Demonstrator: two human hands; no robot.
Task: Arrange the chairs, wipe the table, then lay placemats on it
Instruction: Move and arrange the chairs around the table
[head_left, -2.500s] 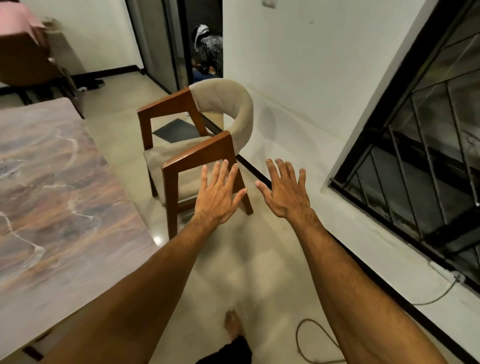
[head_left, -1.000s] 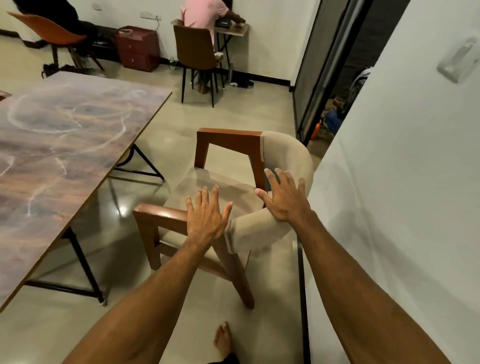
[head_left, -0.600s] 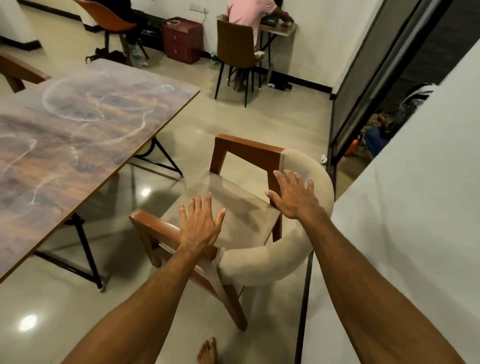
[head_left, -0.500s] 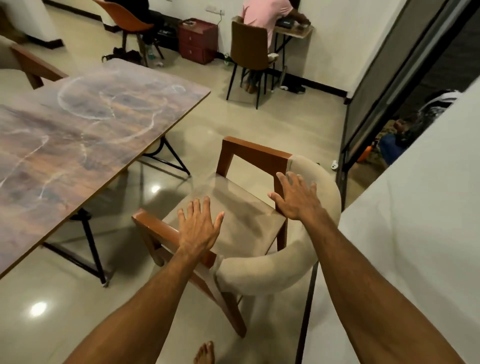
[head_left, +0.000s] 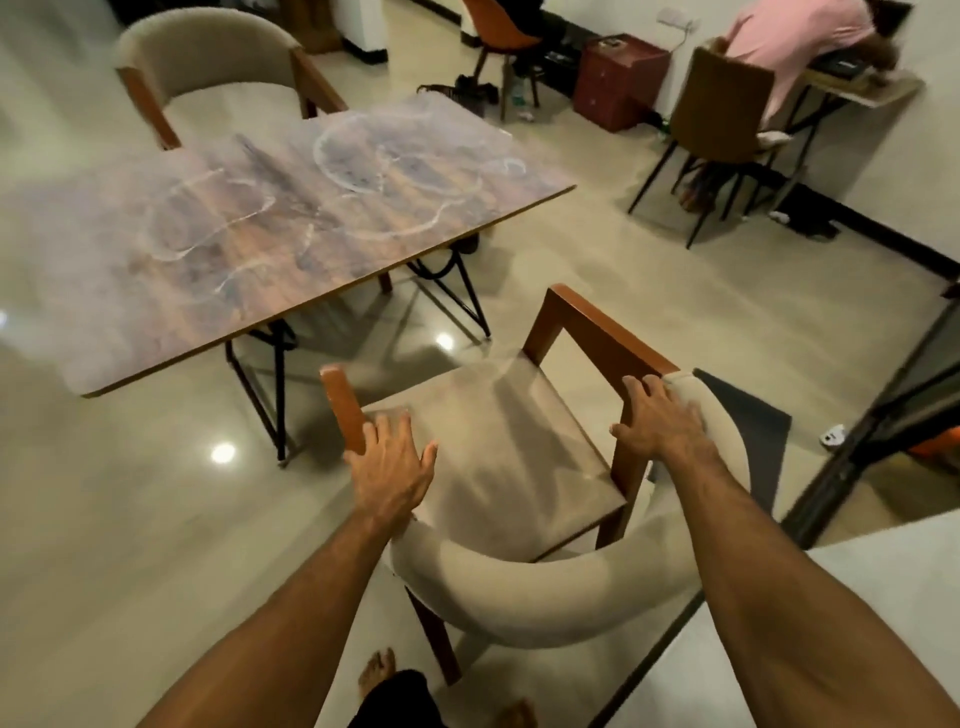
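A wooden chair (head_left: 545, 587) with a beige padded back and seat stands right in front of me, its open front towards the marble-patterned table (head_left: 260, 234). My left hand (head_left: 389, 467) holds the chair's left wooden armrest, fingers over the top and thumb on the inner side. My right hand (head_left: 660, 421) grips the right armrest where it meets the padded back. A second matching chair (head_left: 208, 67) stands at the table's far side. No cloth or placemats are in view.
A white wall (head_left: 857, 597) is close on my right, with a dark mat (head_left: 748, 415) and a doorway frame (head_left: 883, 415) beyond. At the back are a brown chair (head_left: 722, 109) with a seated person, a red cabinet (head_left: 618, 78) and an orange chair (head_left: 498, 36). My bare foot (head_left: 376, 670) is beneath the chair back.
The chair has swung round and now faces the table, closer to it. My hands went from reaching flat towards it to holding its two armrests. My view turned left.
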